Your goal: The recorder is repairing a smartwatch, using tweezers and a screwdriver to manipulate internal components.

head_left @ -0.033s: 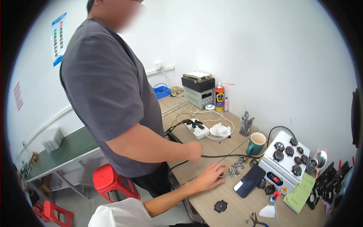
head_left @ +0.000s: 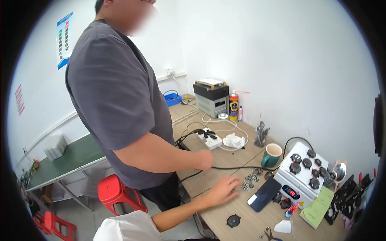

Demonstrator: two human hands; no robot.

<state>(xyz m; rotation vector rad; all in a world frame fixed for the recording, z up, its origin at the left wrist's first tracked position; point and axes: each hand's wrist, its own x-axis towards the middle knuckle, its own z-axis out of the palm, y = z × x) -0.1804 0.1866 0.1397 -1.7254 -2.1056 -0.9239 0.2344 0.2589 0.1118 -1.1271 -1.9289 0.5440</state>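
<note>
My left hand (head_left: 220, 192) reaches over the wooden table from a white sleeve, palm down. Its fingers are stretched out, and I see nothing held in them. Just past the fingertips lies a loose pile of small metal parts (head_left: 248, 182). A dark smartphone (head_left: 264, 195) lies to the right of the hand. Nearer to me rests a round black watch-like case (head_left: 233, 220). My right hand is out of view.
A co-worker in grey stands at left, a closed hand (head_left: 206, 160) above the table. A white heating plate (head_left: 302, 168) carries several dark round cases. Around are a green mug (head_left: 272, 156), a power strip (head_left: 209, 139), pliers (head_left: 270, 233) and a black cable (head_left: 237, 167).
The view has shifted very slightly. My left hand's fingers sit a little further from the metal parts than before. Nothing else has visibly moved.
</note>
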